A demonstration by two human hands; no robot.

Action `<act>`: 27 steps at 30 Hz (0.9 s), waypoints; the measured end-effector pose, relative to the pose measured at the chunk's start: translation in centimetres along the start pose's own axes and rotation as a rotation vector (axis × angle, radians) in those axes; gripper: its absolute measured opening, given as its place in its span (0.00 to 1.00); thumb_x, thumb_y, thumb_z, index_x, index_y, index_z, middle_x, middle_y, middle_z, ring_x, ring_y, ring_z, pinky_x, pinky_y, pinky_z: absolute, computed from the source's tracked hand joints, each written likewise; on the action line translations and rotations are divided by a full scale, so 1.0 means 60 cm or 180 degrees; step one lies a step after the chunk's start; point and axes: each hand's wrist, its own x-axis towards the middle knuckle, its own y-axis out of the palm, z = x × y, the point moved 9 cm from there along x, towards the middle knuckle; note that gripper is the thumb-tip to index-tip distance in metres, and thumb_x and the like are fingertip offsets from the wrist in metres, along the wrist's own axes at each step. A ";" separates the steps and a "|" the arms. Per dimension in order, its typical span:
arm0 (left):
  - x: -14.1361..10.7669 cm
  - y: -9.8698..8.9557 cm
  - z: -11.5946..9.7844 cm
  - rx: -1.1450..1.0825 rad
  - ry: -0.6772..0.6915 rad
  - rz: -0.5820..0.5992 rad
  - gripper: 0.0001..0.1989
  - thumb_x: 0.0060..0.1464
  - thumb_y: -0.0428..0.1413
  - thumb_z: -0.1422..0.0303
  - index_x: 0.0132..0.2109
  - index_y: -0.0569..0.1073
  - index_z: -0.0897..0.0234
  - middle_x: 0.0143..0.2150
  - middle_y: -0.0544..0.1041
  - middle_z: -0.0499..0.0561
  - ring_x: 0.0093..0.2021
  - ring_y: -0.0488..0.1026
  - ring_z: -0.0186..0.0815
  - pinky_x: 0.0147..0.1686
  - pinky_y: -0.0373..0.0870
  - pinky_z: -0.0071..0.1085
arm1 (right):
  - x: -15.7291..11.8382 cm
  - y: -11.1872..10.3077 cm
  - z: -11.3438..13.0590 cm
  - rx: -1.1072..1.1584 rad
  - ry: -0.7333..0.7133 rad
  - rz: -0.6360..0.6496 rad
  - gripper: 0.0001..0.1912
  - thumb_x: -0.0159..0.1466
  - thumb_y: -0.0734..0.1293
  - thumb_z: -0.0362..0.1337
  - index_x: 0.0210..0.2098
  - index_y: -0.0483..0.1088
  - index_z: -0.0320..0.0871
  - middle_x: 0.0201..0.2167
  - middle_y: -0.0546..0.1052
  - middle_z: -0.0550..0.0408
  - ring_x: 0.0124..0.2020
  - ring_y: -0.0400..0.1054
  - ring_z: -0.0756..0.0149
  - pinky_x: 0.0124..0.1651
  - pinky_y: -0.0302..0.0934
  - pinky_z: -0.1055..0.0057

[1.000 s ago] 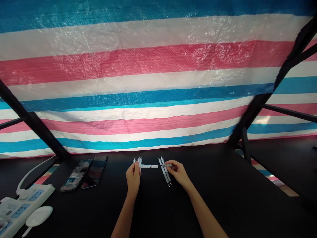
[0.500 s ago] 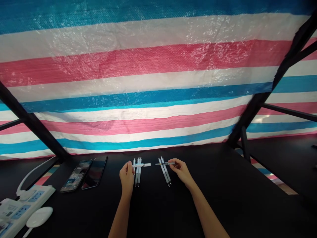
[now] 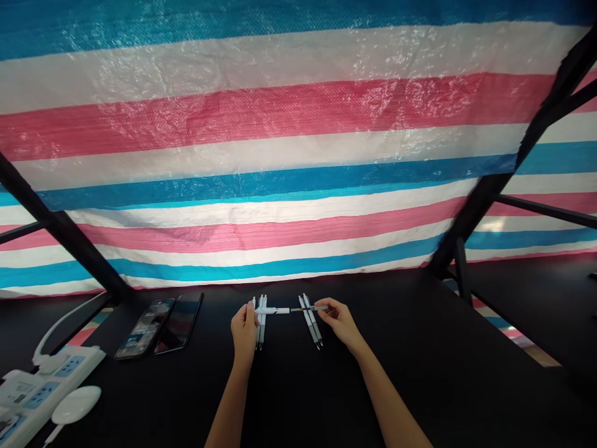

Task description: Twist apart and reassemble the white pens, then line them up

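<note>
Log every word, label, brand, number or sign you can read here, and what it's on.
Readable: none.
Label on the white power strip: dark print, too small and blurred.
Lit phone screen: too blurred.
White pen barrel at the left hand: any marking is too small to tell.

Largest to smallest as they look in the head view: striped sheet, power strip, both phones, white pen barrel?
1. Striped sheet
2. Power strip
3. Lit phone, dark phone: too alike to rank
4. White pen barrel

Phones left of pens, apparently on a table.
</note>
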 end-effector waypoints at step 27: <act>-0.015 0.015 -0.010 0.0073 -0.0132 0.0124 0.23 0.58 0.44 0.58 0.18 0.57 0.62 0.15 0.56 0.43 0.17 0.55 0.28 0.20 0.53 0.26 | 0.000 0.014 -0.001 -0.0034 -0.0107 0.0038 0.11 0.55 0.66 0.41 0.34 0.74 0.41 0.29 0.74 0.53 0.24 0.62 0.70 0.28 0.57 0.72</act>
